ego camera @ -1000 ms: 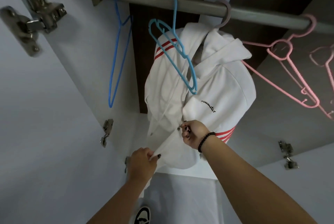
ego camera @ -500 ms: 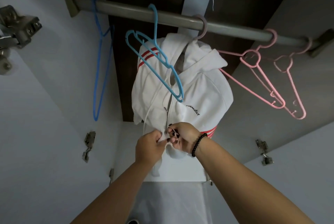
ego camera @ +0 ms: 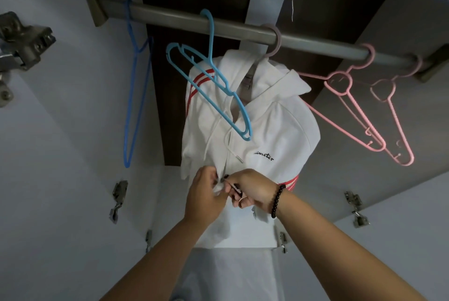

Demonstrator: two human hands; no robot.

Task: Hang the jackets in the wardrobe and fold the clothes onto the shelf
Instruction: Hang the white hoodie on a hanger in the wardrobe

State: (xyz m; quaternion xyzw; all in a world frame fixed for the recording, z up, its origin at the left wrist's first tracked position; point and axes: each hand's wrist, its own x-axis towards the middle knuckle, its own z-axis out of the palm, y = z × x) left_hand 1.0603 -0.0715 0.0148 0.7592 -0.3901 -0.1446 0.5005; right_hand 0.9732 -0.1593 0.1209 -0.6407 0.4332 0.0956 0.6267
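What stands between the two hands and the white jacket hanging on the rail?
Nothing visible does. The left hand and right hand already pinch the white jacket at its lower front; the light blue hanger hangs higher, clear of them.

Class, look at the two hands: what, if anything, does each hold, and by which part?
Both hands, left hand and right hand, pinch the white jacket at the bottom of its front zip opening.

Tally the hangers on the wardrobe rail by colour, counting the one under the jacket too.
Blue hangers: 2
Pink hangers: 2
Greyish-mauve hanger carrying the white jacket: 1
Total: 5 hangers on the rail
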